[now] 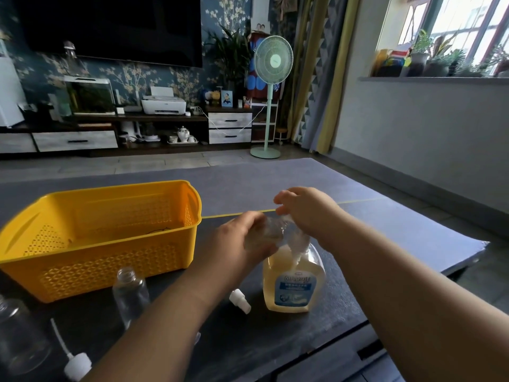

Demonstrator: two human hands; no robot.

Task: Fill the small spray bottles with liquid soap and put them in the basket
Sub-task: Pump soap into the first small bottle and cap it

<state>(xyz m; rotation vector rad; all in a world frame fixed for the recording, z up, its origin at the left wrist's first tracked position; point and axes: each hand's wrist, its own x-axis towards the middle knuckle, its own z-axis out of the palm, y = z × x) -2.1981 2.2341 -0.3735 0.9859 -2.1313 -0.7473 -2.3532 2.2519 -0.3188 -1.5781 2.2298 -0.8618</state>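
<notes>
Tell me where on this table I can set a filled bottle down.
Bare: the dark tabletop right of the amber liquid soap bottle, and the strip behind the yellow plastic basket. Crowded: the near side left of the soap, with two clear plastic small bottles and two loose white spray heads.

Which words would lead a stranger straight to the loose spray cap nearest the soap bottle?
Find the yellow basket; right of it stands the amber soap bottle. The white spray cap lies at its left foot. Unlike the other cap, it shows no long tube.
</notes>
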